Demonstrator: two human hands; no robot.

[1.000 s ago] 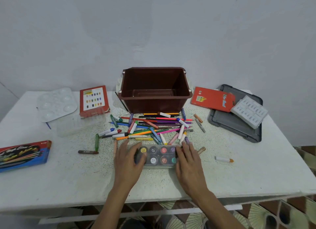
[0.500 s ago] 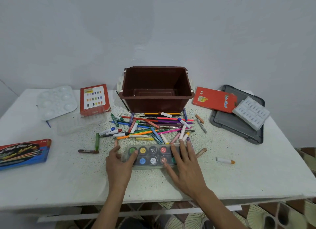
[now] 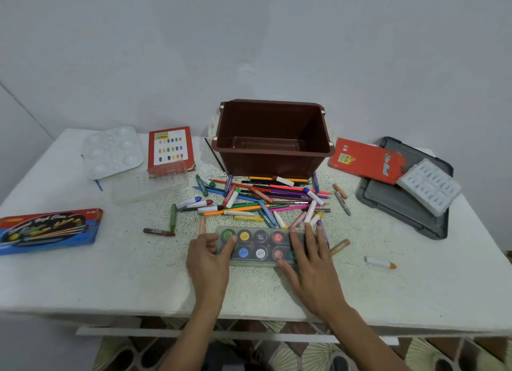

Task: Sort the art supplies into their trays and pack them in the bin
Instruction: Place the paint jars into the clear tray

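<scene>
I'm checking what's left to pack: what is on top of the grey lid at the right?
A white compartment tray and a flat red box lie on the grey lid, the tray overlapping the box's corner. The lid's surface beneath them is covered.

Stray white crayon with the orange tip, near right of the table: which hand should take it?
Right, probably. The white crayon lies right of the right hand, with bare table between. The left hand grips the far end of the paint set and would have to cross over.
</scene>
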